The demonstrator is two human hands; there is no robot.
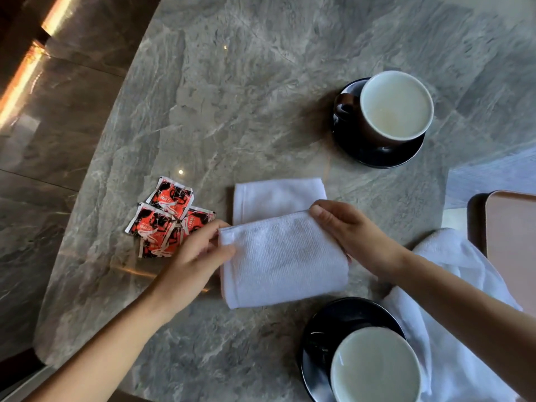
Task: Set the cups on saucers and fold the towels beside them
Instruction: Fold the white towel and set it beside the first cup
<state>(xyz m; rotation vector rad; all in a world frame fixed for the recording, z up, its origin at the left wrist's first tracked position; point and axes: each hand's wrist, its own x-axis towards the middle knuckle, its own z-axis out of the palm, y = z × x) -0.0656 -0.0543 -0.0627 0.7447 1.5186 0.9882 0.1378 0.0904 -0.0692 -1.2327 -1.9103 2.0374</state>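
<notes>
A white towel (282,256) lies in the middle of the marble table (232,97), its near half doubled over the far half. My left hand (200,250) pinches the fold's left corner and my right hand (351,230) grips its right corner. A dark cup with a white inside (396,104) stands on a black saucer (377,156) at the far right. A second cup (375,367) stands on a black saucer (319,343) at the near edge. Another white towel (452,329) lies crumpled at the near right, partly under my right forearm.
Several red and black sachets (166,217) lie just left of the towel, close to my left hand. A pinkish tray (513,236) sits at the right edge. The table's rounded edge runs down the left, with tiled floor (43,140) beyond.
</notes>
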